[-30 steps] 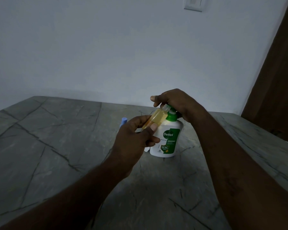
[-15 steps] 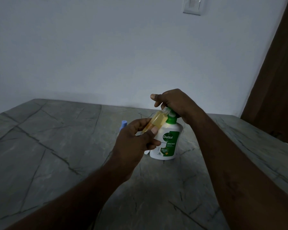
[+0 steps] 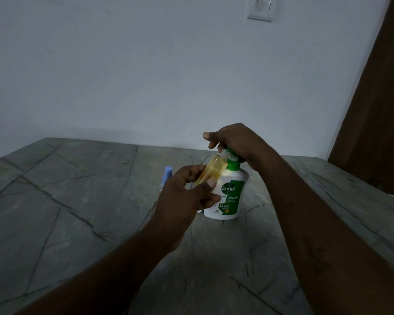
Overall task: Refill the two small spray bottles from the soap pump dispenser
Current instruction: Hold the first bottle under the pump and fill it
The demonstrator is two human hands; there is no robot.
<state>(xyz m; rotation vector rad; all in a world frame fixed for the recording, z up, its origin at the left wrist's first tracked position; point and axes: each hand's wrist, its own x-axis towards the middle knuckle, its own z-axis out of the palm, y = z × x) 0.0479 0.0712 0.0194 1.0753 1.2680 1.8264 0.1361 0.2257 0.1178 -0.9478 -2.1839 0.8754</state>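
Amber spray bottle | neck tilted up-right to dispenser | left hand grip

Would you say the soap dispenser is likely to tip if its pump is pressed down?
Probably not: the soap dispenser stands on a broad base on the flat table. The right hand atop its pump likely steadies it.

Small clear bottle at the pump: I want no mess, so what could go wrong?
1. The small clear bottle of amber liquid is tilted in the left hand, its narrow neck at the green pump; soap may miss and run onto the grey stone table.
2. It looks nearly full, so another press by the right hand could overflow it.
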